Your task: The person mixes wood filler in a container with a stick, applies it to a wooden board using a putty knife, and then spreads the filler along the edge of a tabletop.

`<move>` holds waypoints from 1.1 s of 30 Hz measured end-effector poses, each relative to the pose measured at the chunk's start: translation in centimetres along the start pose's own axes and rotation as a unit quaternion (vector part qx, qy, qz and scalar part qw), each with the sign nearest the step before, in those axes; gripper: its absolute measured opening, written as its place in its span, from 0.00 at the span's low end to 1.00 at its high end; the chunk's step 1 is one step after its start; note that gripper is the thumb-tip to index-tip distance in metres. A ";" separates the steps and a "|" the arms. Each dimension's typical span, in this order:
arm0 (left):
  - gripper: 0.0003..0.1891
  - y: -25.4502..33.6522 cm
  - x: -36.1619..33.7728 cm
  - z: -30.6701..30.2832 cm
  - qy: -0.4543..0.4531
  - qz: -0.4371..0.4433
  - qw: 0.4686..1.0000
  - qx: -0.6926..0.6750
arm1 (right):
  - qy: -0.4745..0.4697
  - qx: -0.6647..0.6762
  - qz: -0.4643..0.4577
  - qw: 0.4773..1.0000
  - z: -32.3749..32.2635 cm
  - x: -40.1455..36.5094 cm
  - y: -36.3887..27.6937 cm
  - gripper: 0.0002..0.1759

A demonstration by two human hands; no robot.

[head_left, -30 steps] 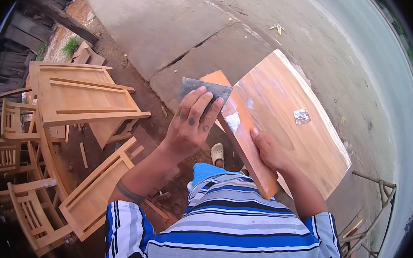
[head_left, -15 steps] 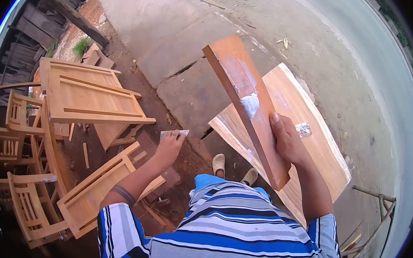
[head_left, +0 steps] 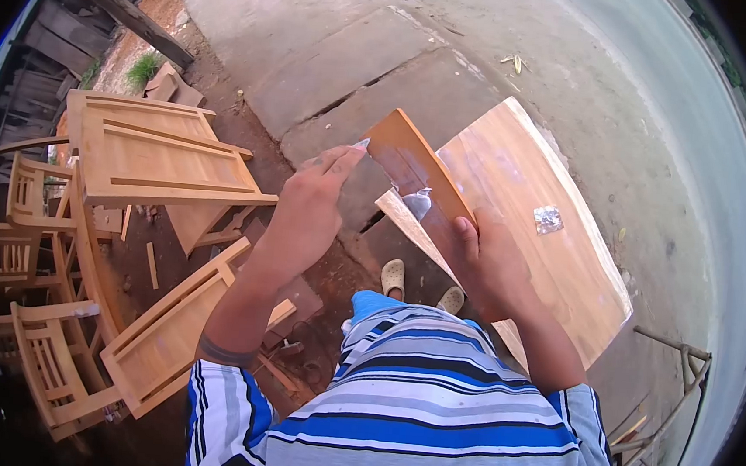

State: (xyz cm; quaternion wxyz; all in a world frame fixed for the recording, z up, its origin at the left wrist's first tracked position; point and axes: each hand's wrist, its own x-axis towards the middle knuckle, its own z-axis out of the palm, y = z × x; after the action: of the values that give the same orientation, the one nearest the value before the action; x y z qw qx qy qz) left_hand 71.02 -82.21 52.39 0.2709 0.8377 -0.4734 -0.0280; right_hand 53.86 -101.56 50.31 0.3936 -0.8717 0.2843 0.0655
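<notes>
My left hand [head_left: 313,189] is closed around a small flat scraper [head_left: 361,144], its blade at the upper left end of a reddish-brown wooden board [head_left: 404,152]. Most of the scraper is hidden by my fingers. My right hand [head_left: 489,260] grips the lower right end of this board, thumb on its face, and holds it tilted in the air. A dab of white putty [head_left: 417,203] sits on the board's face, with pale smears around it. Below and behind lies a large pale wooden slab [head_left: 554,273], bearing a piece of silver foil [head_left: 547,220].
Unfinished wooden chairs [head_left: 56,366] and a panelled wooden frame [head_left: 169,151] stand at the left. Another panelled piece [head_left: 180,340] leans near my left elbow. A metal-legged stand [head_left: 681,380] is at the right. Cracked concrete [head_left: 340,99] stretches ahead.
My left hand has risen with the scraper from low on the left to the board's end. My right hand has lowered and turned the board, bringing it nearer the left hand.
</notes>
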 end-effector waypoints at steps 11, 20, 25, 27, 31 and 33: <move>0.34 1.1 -0.9 0.4 -0.114 -0.015 0.989 -0.094 | 0.011 -0.012 -0.037 0.999 1.9 -0.4 2.3 0.23; 0.29 1.2 -1.7 1.9 -0.147 0.039 0.986 -0.074 | -0.020 0.001 -0.004 1.000 1.8 0.1 2.6 0.23; 0.27 0.9 -1.7 -0.9 -0.209 -0.057 0.964 -0.156 | -0.001 -0.018 -0.034 0.999 2.4 0.7 3.5 0.23; 0.27 0.3 -2.2 -2.2 -0.125 -0.116 0.957 -0.234 | -0.032 0.073 -0.017 0.997 1.7 0.4 3.2 0.23; 0.27 -2.3 -2.9 -0.5 0.064 -0.129 0.947 -0.289 | -0.092 0.110 -0.073 0.987 1.9 1.3 6.5 0.23; 0.28 -3.0 -2.8 0.7 0.086 -0.062 0.959 -0.264 | -0.117 0.120 -0.081 0.983 1.5 1.1 6.7 0.23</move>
State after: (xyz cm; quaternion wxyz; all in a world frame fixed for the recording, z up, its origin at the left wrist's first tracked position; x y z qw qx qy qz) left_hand 71.63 -78.99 49.77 0.5200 0.7630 -0.3714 -0.0970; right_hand 51.22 -104.53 44.59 0.5295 -0.8248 0.1711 0.1002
